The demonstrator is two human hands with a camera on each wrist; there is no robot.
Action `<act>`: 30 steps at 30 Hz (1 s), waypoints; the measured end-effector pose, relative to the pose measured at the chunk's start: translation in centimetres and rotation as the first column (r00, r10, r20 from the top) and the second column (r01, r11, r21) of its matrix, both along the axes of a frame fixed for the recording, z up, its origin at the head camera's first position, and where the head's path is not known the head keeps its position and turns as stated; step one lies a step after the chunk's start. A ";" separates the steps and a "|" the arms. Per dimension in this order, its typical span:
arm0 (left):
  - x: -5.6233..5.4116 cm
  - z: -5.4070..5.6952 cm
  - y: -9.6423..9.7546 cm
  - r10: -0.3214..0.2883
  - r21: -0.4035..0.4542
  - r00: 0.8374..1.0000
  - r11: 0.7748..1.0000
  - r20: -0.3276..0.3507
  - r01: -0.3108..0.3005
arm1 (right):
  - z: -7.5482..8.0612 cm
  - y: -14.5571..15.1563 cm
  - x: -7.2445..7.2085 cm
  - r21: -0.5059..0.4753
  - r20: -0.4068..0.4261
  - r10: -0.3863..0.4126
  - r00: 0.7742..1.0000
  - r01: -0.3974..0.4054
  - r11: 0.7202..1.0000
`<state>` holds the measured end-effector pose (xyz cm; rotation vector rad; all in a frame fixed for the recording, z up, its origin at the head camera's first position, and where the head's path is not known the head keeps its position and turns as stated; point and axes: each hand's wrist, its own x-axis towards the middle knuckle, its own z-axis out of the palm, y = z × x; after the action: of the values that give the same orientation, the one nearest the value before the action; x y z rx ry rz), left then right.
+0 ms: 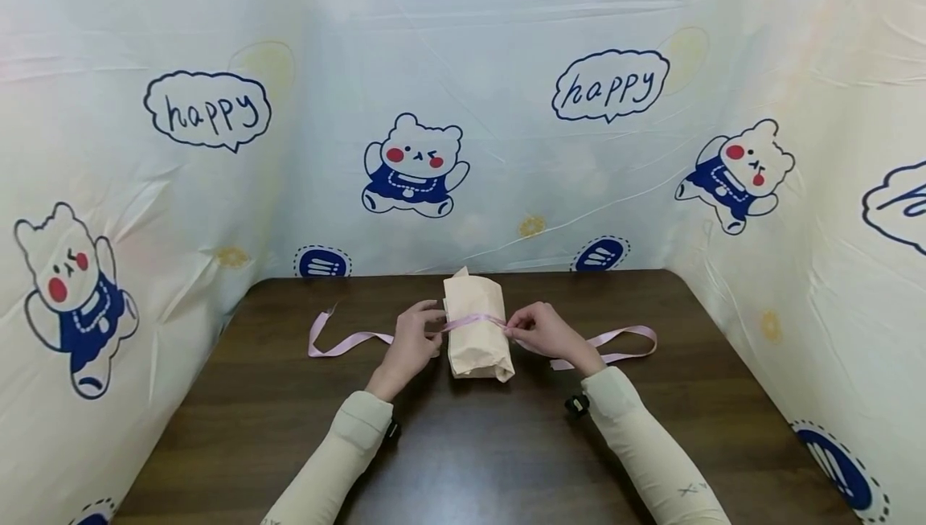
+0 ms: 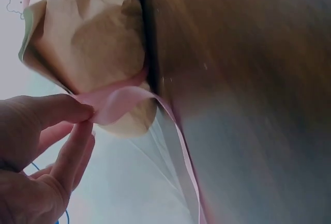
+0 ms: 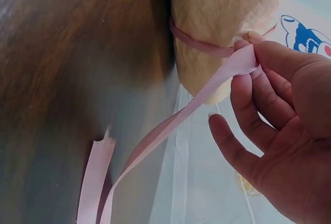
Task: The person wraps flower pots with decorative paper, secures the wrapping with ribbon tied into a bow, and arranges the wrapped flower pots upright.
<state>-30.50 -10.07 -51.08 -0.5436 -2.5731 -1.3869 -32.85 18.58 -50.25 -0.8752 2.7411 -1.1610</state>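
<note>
A paper-wrapped package point(image 1: 477, 352) in light brown paper lies on the table, with a pink ribbon point(image 1: 473, 321) running across its middle. At its left side my left hand point(image 1: 411, 342) pinches the ribbon between thumb and fingers, clearly seen in the left wrist view, where the ribbon point(image 2: 121, 100) twists and trails down. On the opposite side, my right hand point(image 1: 546, 330) pinches the other stretch of ribbon point(image 3: 240, 61) between thumb and index finger, close against the package point(image 3: 217, 6). Its remaining fingers are loosely bent.
One loose ribbon tail point(image 1: 347, 344) lies on the dark wooden table point(image 1: 470, 453) to the left. The other tail point(image 1: 640, 332) loops on the right behind the right wrist. A pale printed curtain point(image 1: 499, 26) surrounds the table's back and sides.
</note>
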 end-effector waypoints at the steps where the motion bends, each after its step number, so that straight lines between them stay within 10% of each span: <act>1: 0.1 0.1 -0.1 0.000 0.009 1.000 1.000 0.028 0.000 | -0.1 0.0 0.0 0.005 0.000 -0.003 1.000 0.003 1.000; 5: 0.2 0.1 -0.5 0.007 -0.016 0.998 1.000 0.069 -0.005 | -0.3 0.4 -0.1 0.024 -0.005 -0.009 1.000 0.009 1.000; 15: -0.2 0.1 -1.2 0.063 -0.248 0.995 0.965 -0.079 -0.081 | -0.4 1.4 -0.1 0.039 0.040 -0.019 0.999 0.018 0.999; 30: -0.9 0.8 -1.7 0.046 -0.256 0.998 0.966 0.045 -0.033 | -0.6 2.0 -0.4 0.047 0.088 -0.022 0.996 0.018 0.999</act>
<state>-31.35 -11.74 -50.28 -0.4952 -2.8073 -1.0766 -33.28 20.55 -50.90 -0.7742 2.7002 -1.1068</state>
